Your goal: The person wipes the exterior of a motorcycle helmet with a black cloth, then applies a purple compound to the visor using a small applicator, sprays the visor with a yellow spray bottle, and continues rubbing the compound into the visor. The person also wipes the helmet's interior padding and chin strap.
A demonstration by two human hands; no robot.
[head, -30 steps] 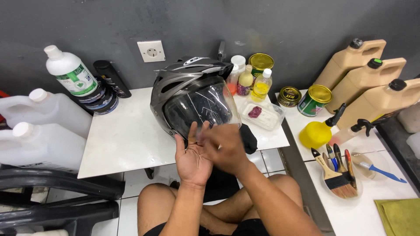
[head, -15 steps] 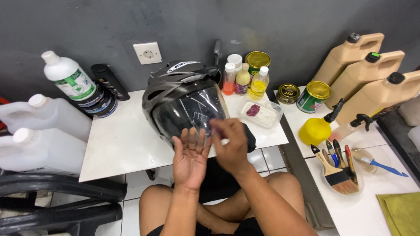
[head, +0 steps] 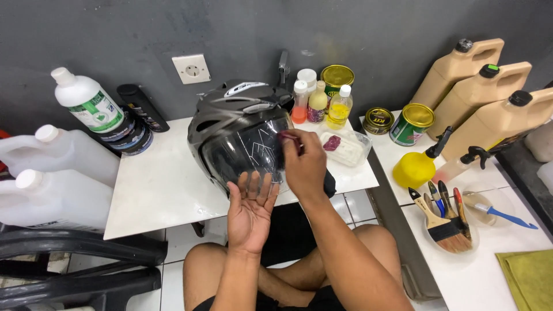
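Helmet (head: 239, 135) sits on white table (head: 155, 190), visor twd person, ~12 o'clock from hands.

Step, by my read: applying smth to visor. R hand (head: 305, 167) pinches small reddish item at fingertips, tip touching visor at its 3 o'clock edge; can't tell what item is.

L hand (head: 250, 210) palm up, fingers spread, just below visor at 6 o'clock, holding nothing.

Next move likely needs light, even pressure across the curve w/ helmet kept steady. Tray (head: 348, 148) w/ red lump at 2 o'clock.
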